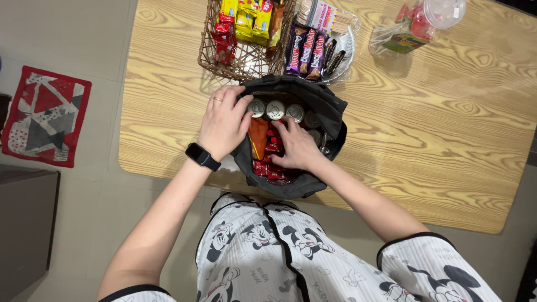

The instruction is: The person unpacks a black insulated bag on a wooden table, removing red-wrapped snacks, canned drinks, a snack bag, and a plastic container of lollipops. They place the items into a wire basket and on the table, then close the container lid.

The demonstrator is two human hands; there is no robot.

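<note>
Far left on the floor, a red patchwork mat (45,116), well apart from the wooden counter (425,140). Person stands at the counter's near edge, both arms reaching into a black bag (327,109) that sits near that edge, mouth open upward. Left hand (224,120), ring on one finger and a black watch (202,156) at the wrist, lies over the bag's left rim, fingers loosely spread and curled over the fabric, fingertips touching the leftmost can; it grips the rim rather than any item. Inside the bag, a row of silver-topped cans (275,109) runs along the far side, more cans curving down the right wall. Beside the left hand an orange packet (258,137) stands on end, and below it red wrapped snacks (268,165) fill the near part. Right hand (295,146) is down inside the bag, palm down, fingers spread and pressed on the red snacks just under the cans; whether it clasps anything I cannot tell, since the palm hides what lies beneath. Beyond the bag, just touching its far rim, a wicker basket (224,67) with red and yellow packets; to its right a clear tray (344,53) holding purple bars. Farther right, well apart, a clear plastic bag (414,28) with a round lid.
</note>
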